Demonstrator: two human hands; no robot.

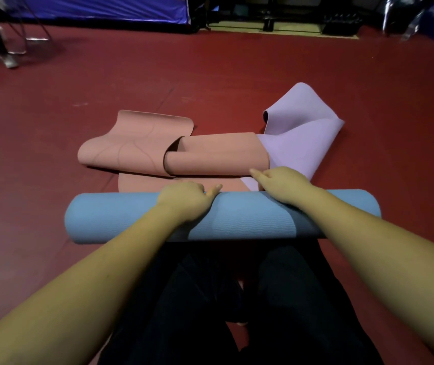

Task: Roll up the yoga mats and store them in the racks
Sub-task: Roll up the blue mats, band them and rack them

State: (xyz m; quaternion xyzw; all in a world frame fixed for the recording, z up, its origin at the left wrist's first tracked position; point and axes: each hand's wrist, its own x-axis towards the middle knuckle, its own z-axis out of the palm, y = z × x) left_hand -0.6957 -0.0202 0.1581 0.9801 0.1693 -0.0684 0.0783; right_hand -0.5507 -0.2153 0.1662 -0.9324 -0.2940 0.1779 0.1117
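While both your hands rest on top of the blue mat (221,217), it lies fully rolled across the red floor (237,83) just in front of your knees, running left to right. Your left hand (184,198) has its fingers curled over the far side of the roll with the thumb lying along the top. Your right hand (280,184) grips the roll further right, fingers also curled over the far edge, one finger pointing left.

Just beyond the roll, the pink mat (158,151) lies loose and partly curled, and the lilac mat (300,138) is crumpled at the far right, tucked under the pink one's right end. Both look untouched so far, and their near edges seem to touch the blue roll.

The main risk, as I judge it, is the roll springing open when you lift it. I cannot see where its outer flap sits, so if your grip misses that edge it may unwind. Your hands also sit towards the middle and right, so the long left end could sag or telescope. Lifting carelessly could drag the lilac edge along with it. No rack is in view.
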